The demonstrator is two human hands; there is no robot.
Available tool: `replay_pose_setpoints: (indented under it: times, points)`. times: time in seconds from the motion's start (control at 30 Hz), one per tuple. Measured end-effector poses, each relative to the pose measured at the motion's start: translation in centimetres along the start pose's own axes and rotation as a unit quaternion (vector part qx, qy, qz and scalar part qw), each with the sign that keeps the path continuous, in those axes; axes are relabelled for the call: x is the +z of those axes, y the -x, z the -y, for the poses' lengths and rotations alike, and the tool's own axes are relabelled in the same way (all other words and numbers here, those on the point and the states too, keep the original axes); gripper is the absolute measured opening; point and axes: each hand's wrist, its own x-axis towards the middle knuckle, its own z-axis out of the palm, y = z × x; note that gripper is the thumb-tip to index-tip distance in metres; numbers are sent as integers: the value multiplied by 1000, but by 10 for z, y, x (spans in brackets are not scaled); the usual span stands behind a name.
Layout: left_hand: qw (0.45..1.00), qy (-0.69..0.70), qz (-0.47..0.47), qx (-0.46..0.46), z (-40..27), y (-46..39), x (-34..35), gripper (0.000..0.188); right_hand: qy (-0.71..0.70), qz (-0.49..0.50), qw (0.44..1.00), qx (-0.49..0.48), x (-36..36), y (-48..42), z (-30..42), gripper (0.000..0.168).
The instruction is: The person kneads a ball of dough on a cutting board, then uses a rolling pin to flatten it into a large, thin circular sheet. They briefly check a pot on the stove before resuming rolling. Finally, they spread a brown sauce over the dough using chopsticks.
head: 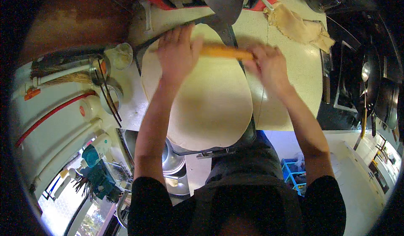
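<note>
A large flat sheet of dough (pixel 211 103) lies on a dark board (pixel 251 135), its near edge hanging about level with the board's front. Across the dough's far part lies a wooden rolling pin (pixel 221 51), blurred. My left hand (pixel 178 50) is over the pin's left part, fingers stretched forward and palm down; the pin's left end is hidden beneath it. At the pin's right end, beyond the board's right edge, my right hand (pixel 268 61) has its fingers curled around the wood.
A beige cloth (pixel 296 27) lies at the back right of the counter, beside a black stove (pixel 341 78) with pans. A dark round-ended utensil (pixel 224 2) reaches over the board's far end. Chopsticks (pixel 109 94), a glass bowl (pixel 121 57) and a cup stand left.
</note>
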Motion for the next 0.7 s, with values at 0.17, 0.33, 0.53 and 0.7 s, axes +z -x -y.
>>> replay_pose_setpoints:
  times: [0.17,0.33,0.53,0.7]
  points:
    - [978,-14,207,-16,-40,108,-43,79,3,58,998,27,5,98,45,65]
    - [989,-39,144,-21,-33,66,-16,82,23,29,994,100,8,68,45,88]
    - [993,-55,107,-9,-8,13,25,66,73,36,987,140,19,19,16,87]
    - [991,-49,119,-40,8,-26,51,52,95,20,979,180,24,-20,0,83]
